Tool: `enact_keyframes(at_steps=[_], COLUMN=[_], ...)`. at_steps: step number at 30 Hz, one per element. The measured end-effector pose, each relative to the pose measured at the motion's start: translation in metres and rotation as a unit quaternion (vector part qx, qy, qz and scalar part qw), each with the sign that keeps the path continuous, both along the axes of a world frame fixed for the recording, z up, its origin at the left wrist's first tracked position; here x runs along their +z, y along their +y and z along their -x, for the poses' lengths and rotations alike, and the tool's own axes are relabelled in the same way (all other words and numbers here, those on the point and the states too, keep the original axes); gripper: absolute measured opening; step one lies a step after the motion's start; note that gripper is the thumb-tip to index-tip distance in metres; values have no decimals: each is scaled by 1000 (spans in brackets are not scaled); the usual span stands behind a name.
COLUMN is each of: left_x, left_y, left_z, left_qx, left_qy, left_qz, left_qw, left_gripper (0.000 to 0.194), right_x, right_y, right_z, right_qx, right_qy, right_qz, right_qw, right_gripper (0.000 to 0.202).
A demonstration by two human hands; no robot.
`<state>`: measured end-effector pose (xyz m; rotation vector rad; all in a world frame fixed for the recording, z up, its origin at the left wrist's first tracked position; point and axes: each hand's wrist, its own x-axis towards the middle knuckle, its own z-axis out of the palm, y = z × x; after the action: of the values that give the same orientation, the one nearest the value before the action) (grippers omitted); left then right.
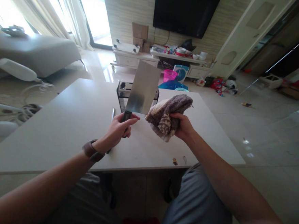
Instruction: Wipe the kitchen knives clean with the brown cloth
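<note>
Probably stiff and weighty, the cleaver stood raised above the surface, its handle, the safest hold, wrapped by the left hand, while the right hand clutched a soft, bunched towel nearby.

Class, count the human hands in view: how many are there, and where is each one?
2. The left hand grips a cleaver; the right hand holds a bunched, patterned cloth beside the blade. No other hands show.
</note>
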<state>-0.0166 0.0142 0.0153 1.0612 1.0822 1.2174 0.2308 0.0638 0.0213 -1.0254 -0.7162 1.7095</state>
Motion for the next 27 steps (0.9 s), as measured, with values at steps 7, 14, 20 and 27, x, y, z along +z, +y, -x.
enact_keyframes(at_steps=[7,14,20,27], left_x=[-7,-14,-16,-13], left_y=[0,-4,-4,-8], left_z=[-6,-9,-9,-8], left_qx=[13,-31,-50,-79], left_qy=[-58,-138,-117,-118], left_qz=[50,93,108,130], left_qw=[997,986,986,981], left_gripper=[38,52,51,52], right_x=[0,1,-3,-5], right_y=[-14,-25,-25,-22], right_z=[10,21,23,22], right_qx=[76,101,101,114], right_qy=[11,39,34,58], right_qz=[-39,-38,-43,-52], right_qw=[996,993,993,990], right_gripper=[34,42,39,35])
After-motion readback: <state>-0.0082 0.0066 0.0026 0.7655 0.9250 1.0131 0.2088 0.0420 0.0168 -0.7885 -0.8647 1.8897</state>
